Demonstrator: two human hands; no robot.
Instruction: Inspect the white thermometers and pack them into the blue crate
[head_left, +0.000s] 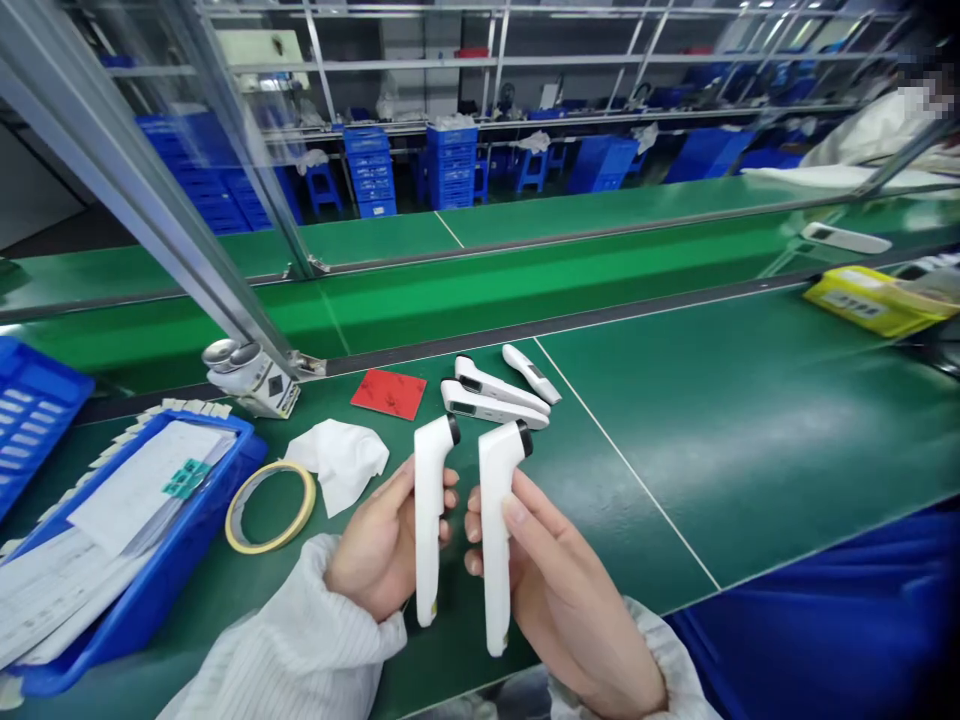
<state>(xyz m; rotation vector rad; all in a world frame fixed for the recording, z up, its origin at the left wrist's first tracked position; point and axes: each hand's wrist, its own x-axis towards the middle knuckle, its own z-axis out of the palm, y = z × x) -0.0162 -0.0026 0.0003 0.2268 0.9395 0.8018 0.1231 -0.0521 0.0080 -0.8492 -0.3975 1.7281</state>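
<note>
The left hand (379, 540) is closed around a white handheld device (429, 510), with the fingers curled behind it and the thumb against its side; its black-tipped head points up. The right hand (555, 580) grips a second device (495, 530), upright and just beside the first, with the thumb lying along its front. White ribbed sleeves (292, 635) cover both wrists.

Just beyond the hands, three more devices (491, 403) lie on the green bench (675, 450), two side by side and one slightly apart. To their left are a red pad (388, 394) and a crumpled white cloth (337, 462). A yellow tape roll (271, 546) lies near the left hand, beside a blue tray (232, 440) holding papers (142, 490). A white gadget with metal heads (247, 375) stands by an aluminium post (142, 190). A yellow box (862, 300) sits far right, near a co-worker's white sleeve (870, 130). Stacked blue crates (450, 165) line the background.
</note>
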